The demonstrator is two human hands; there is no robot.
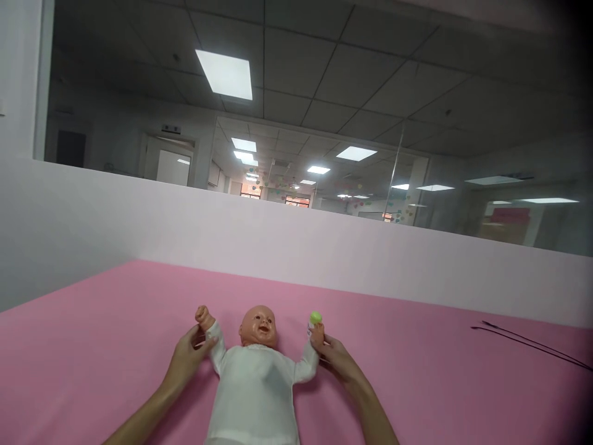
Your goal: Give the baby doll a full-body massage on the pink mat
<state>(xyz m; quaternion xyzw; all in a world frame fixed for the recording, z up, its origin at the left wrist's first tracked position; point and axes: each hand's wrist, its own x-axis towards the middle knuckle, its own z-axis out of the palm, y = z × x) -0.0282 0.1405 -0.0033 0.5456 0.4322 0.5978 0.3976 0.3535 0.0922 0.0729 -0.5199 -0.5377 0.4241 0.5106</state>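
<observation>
A baby doll (256,383) in a white top lies on its back on the pink surface (102,334), head toward the far wall. My left hand (188,355) grips the doll's raised arm near the wrist, at the left of the picture. My right hand (336,357) holds the doll's other arm at the wrist. A small green ball (315,317) sits at that doll hand's tip, just above my right fingers.
A low white wall (324,253) borders the pink surface at the back, with glass panes above it. A thin black cable (532,343) lies on the surface at the far right.
</observation>
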